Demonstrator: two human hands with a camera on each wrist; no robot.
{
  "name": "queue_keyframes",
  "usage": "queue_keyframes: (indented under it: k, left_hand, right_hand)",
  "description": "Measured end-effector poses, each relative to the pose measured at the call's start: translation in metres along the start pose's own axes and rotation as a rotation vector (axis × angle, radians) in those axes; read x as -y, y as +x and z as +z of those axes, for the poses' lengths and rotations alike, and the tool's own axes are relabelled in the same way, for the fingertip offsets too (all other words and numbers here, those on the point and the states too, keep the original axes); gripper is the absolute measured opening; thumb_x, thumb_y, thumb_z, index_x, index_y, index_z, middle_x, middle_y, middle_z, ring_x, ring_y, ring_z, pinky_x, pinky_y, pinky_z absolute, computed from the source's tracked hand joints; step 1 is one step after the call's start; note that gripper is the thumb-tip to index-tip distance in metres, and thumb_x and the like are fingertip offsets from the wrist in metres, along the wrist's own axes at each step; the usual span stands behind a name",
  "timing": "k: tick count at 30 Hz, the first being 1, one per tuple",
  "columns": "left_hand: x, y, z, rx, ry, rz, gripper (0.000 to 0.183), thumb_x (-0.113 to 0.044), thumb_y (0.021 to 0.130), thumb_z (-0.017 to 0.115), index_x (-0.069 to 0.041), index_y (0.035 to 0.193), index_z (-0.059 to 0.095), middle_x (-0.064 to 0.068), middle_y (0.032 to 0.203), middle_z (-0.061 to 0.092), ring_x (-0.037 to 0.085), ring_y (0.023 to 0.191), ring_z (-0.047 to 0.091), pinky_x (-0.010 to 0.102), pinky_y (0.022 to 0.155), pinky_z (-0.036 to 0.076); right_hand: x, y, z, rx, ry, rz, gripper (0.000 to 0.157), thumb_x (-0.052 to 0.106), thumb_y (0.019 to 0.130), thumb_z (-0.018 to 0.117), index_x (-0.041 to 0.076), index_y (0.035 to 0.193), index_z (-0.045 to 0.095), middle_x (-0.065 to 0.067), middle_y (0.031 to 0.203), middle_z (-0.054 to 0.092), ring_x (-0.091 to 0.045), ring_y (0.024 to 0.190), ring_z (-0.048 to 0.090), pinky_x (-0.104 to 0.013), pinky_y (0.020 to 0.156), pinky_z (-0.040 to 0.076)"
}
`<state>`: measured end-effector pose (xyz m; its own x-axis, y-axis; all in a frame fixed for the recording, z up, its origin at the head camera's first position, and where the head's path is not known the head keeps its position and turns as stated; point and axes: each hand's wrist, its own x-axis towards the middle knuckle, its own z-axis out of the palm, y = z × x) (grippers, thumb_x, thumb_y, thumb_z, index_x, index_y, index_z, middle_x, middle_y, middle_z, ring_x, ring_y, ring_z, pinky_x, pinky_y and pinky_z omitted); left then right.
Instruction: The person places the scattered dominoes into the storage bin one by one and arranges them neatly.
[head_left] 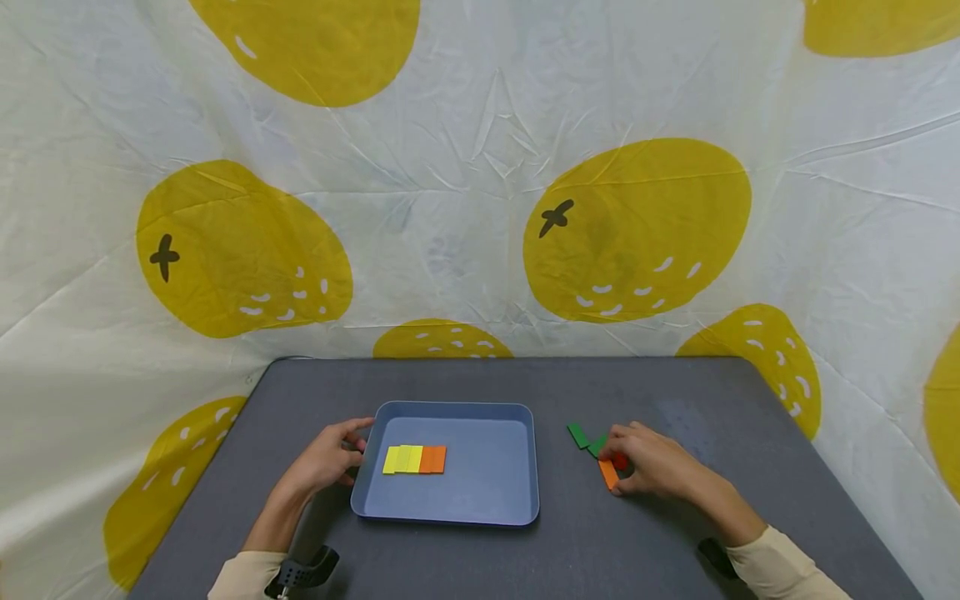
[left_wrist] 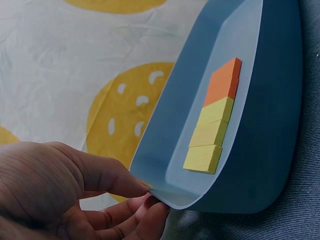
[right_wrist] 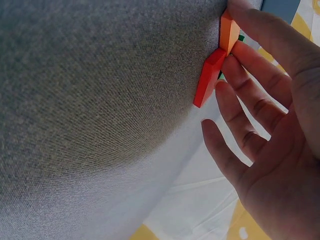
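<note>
A row of thin blocks lies in the blue tray (head_left: 491, 475), yellow blocks (head_left: 402, 460) at the left and orange blocks (head_left: 432, 460) at the right. My left hand (head_left: 327, 454) pinches the tray's left rim, thumb on the edge and fingertips against the outer wall. To the right of the tray, my right hand (head_left: 656, 467) holds a loose orange block (head_left: 608, 475) by its ends between thumb and forefinger, low at the table. A red block (right_wrist: 209, 79) touches this orange block and is partly hidden by the hand in the head view. Green blocks (head_left: 577, 435) lie just beyond the fingers.
The dark grey table (head_left: 457, 567) carries the tray and the loose blocks. Behind its far edge hangs a white cloth (head_left: 450, 250) printed with yellow fruit. A dark band (head_left: 303, 571) sits on the left wrist.
</note>
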<state>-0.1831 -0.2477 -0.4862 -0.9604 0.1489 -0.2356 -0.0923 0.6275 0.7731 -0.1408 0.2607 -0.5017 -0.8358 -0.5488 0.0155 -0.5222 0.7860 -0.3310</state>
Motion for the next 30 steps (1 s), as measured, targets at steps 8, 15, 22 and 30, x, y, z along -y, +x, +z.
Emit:
queue_keyframes:
  k: [8, 15, 22, 30]
  left_hand:
    - [0.0007, 0.0006, 0.0007, -0.005, 0.002, 0.006, 0.062, 0.009, 0.090, 0.058, -0.003, 0.150, 0.047, 0.016, 0.103, 0.055, 0.026, 0.084, 0.055, 0.040, 0.060, 0.053]
    - [0.0019, 0.0005, 0.0014, -0.011, 0.002, -0.006, 0.062, 0.009, 0.090, 0.058, -0.003, 0.150, 0.047, 0.016, 0.104, 0.055, 0.026, 0.084, 0.055, 0.040, 0.060, 0.054]
    - [0.0020, 0.0012, 0.0017, -0.010, 0.004, -0.005, 0.062, 0.009, 0.090, 0.058, -0.003, 0.150, 0.047, 0.016, 0.103, 0.056, 0.026, 0.083, 0.055, 0.040, 0.059, 0.053]
    - [0.0022, 0.0016, 0.0020, -0.012, 0.009, -0.001, 0.062, 0.009, 0.090, 0.058, -0.003, 0.150, 0.047, 0.015, 0.102, 0.056, 0.025, 0.083, 0.055, 0.040, 0.059, 0.053]
  right_hand:
    - [0.0005, -0.0004, 0.0008, -0.021, 0.005, -0.003, 0.036, 0.031, 0.074, 0.090, 0.018, 0.105, 0.076, 0.011, 0.098, 0.059, -0.009, 0.088, 0.050, -0.033, 0.073, 0.048]
    - [0.0019, 0.0004, 0.0021, -0.035, 0.003, 0.007, 0.036, 0.035, 0.074, 0.089, 0.020, 0.104, 0.075, 0.010, 0.100, 0.060, -0.008, 0.088, 0.050, -0.032, 0.073, 0.048]
    - [0.0037, 0.0023, 0.0014, -0.049, -0.001, 0.020, 0.036, 0.037, 0.074, 0.089, 0.023, 0.103, 0.073, 0.011, 0.100, 0.061, -0.007, 0.087, 0.049, -0.031, 0.070, 0.047]
    - [0.0095, 0.0063, -0.0045, -0.034, 0.022, 0.033, 0.036, 0.036, 0.075, 0.089, 0.021, 0.103, 0.073, 0.009, 0.102, 0.062, -0.013, 0.089, 0.053, -0.032, 0.072, 0.048]
